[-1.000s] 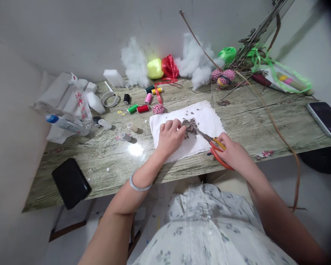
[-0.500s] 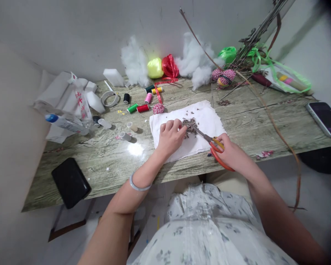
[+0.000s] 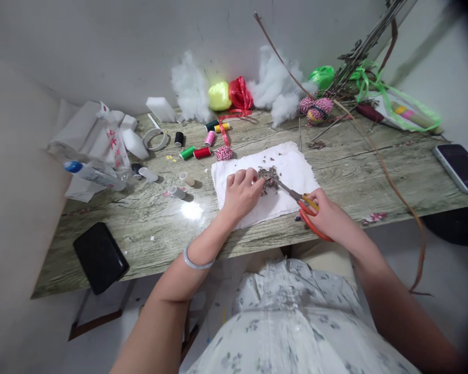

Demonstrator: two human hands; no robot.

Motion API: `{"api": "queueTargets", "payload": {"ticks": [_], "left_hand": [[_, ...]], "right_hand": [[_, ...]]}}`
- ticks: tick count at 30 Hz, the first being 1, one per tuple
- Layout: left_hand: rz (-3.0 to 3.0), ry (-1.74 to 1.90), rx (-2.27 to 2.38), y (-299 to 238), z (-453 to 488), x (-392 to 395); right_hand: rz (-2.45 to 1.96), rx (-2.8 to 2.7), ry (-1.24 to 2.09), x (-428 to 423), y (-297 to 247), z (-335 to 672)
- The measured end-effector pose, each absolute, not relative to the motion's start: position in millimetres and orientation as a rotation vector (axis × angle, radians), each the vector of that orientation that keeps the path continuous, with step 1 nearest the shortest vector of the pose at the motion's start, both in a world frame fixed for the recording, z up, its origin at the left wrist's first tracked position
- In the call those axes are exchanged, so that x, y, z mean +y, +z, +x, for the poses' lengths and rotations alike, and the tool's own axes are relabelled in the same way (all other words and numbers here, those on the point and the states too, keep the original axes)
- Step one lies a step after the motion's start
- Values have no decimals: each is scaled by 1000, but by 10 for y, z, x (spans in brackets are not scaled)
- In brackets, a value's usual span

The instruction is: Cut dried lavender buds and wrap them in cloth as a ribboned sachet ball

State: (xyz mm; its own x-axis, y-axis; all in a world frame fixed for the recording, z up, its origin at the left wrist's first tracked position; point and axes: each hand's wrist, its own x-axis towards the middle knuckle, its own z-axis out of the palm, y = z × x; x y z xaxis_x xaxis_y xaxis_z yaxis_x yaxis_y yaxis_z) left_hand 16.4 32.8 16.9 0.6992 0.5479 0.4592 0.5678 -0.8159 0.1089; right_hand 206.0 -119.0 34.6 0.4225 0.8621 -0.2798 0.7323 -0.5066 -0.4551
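A white cloth lies on the wooden-patterned table, bearing a small heap of dark dried plant bits with loose crumbs around it. My left hand rests over the cloth at the heap's left side. Its fingers are curled and pinched together, and whatever sits between the tips is too small to make out. From the right, my right hand grips the orange and yellow handles of a pair of scissors. The blade tips reach into the heap, close to my left fingertips.
Behind the cloth are thread spools, a red-and-white twine ball and white stuffing. A long bent stem arches over the right side. Small bottles and a black case are left; a phone lies far right.
My right hand and the scissors have shifted very slightly to the right. The left hand stays in place, and the long stem's lower end has swung a little.
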Motion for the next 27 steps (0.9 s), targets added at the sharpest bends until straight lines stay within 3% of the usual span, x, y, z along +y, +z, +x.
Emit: {"api": "queueTargets", "payload": {"ticks": [16, 27], "left_hand": [[-2976, -796, -1062, 221, 177, 303], [-3696, -1426, -1458, 188, 192, 434]], "right_hand": [[-2518, -1474, 580, -1168, 361, 2094], [-2183, -1301, 904, -1206, 255, 2072]]}}
